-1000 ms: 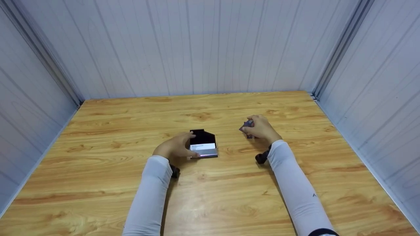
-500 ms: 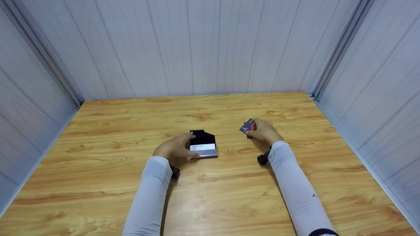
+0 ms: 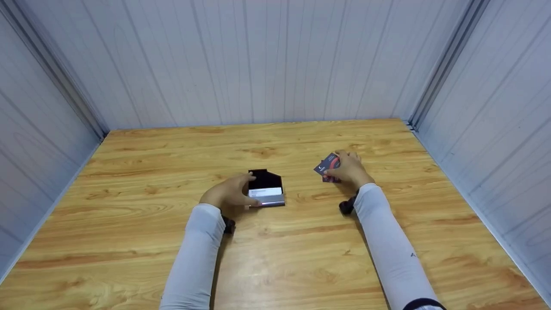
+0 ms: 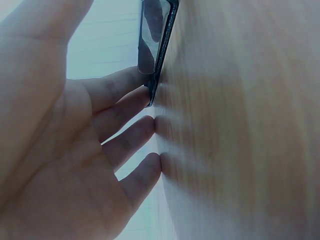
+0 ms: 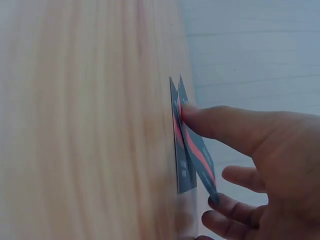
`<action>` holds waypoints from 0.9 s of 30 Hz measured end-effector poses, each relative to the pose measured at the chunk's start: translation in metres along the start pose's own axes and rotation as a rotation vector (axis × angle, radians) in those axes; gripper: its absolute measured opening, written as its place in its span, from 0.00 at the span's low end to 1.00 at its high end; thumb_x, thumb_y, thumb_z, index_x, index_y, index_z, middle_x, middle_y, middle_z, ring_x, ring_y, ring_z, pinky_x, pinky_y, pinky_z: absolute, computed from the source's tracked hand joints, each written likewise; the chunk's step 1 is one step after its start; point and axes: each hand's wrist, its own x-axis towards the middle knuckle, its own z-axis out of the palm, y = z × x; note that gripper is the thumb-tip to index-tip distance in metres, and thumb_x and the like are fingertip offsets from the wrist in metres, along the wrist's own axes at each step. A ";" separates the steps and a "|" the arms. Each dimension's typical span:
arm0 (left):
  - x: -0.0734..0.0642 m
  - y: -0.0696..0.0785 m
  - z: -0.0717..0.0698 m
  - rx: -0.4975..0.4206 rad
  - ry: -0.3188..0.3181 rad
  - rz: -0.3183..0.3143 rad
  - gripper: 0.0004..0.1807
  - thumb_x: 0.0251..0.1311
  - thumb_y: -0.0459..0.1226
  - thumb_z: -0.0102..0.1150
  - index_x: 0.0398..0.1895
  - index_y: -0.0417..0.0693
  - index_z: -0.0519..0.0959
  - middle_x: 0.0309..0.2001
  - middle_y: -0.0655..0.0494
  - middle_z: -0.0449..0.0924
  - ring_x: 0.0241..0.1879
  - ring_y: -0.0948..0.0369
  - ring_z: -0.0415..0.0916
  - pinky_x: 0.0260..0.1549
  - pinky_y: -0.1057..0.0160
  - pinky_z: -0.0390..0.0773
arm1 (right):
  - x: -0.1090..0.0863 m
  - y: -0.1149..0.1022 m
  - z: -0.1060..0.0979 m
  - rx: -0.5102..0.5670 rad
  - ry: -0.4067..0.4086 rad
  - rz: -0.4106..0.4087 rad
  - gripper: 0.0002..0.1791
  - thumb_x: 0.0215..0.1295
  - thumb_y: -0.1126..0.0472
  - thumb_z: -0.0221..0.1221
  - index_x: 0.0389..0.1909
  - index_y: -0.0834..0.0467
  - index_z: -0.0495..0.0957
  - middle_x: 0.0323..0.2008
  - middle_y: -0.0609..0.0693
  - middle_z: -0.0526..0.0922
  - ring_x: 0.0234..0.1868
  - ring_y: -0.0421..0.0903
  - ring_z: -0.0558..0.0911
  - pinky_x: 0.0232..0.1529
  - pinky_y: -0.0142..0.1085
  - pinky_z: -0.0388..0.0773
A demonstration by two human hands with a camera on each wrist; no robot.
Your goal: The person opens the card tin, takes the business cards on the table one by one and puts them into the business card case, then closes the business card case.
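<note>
One white card (image 3: 265, 192) looks already stowed in the opened case (image 3: 272, 200), pinched by the left hand (image 3: 229, 192) on the table (image 3: 267, 258); still outside: a tilted dark card (image 3: 328, 165) the right hand (image 3: 349, 168) pinches, a flat card (image 5: 185, 176) beneath.

A flat black-and-silver case (image 3: 264, 180) lies on the yellow wood-grain table (image 3: 280, 267), a white rectangular card (image 3: 265, 192) in it, the left hand (image 3: 230, 191) at its left. Right of the case, a dark red-striped rectangular card (image 3: 326, 165) overlaps a second dark card (image 5: 183, 170), left of the right hand (image 3: 349, 169).
</note>
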 end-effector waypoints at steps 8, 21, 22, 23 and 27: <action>0.001 -0.001 0.000 0.009 0.001 0.004 0.53 0.57 0.55 0.71 0.80 0.50 0.55 0.79 0.47 0.49 0.76 0.47 0.47 0.71 0.44 0.54 | 0.001 0.002 -0.003 0.227 0.023 0.015 0.31 0.75 0.63 0.53 0.74 0.66 0.58 0.64 0.68 0.58 0.61 0.59 0.68 0.59 0.47 0.72; 0.001 -0.001 -0.001 0.034 0.009 0.022 0.52 0.57 0.55 0.71 0.79 0.47 0.56 0.77 0.46 0.52 0.76 0.48 0.48 0.71 0.45 0.55 | -0.007 -0.004 -0.012 0.521 -0.056 -0.024 0.21 0.79 0.60 0.38 0.66 0.67 0.57 0.47 0.61 0.70 0.48 0.55 0.72 0.52 0.48 0.71; 0.001 -0.001 -0.001 0.037 0.010 0.023 0.52 0.57 0.55 0.71 0.79 0.47 0.56 0.77 0.46 0.52 0.76 0.48 0.48 0.71 0.45 0.55 | -0.007 -0.005 -0.013 0.515 -0.051 -0.023 0.21 0.79 0.59 0.39 0.65 0.67 0.57 0.46 0.61 0.70 0.47 0.56 0.72 0.52 0.48 0.71; 0.001 -0.001 -0.001 0.040 0.010 0.024 0.53 0.57 0.55 0.71 0.79 0.47 0.56 0.78 0.46 0.52 0.76 0.47 0.47 0.71 0.45 0.54 | -0.007 -0.005 -0.013 0.521 -0.052 -0.020 0.20 0.79 0.59 0.39 0.64 0.67 0.57 0.47 0.61 0.71 0.48 0.56 0.73 0.53 0.49 0.72; 0.002 -0.002 -0.001 0.054 0.007 0.025 0.53 0.57 0.56 0.71 0.79 0.47 0.56 0.78 0.45 0.51 0.77 0.47 0.45 0.72 0.45 0.52 | -0.006 -0.007 -0.014 0.480 -0.045 -0.038 0.19 0.79 0.60 0.42 0.61 0.67 0.55 0.51 0.65 0.72 0.51 0.59 0.76 0.55 0.51 0.74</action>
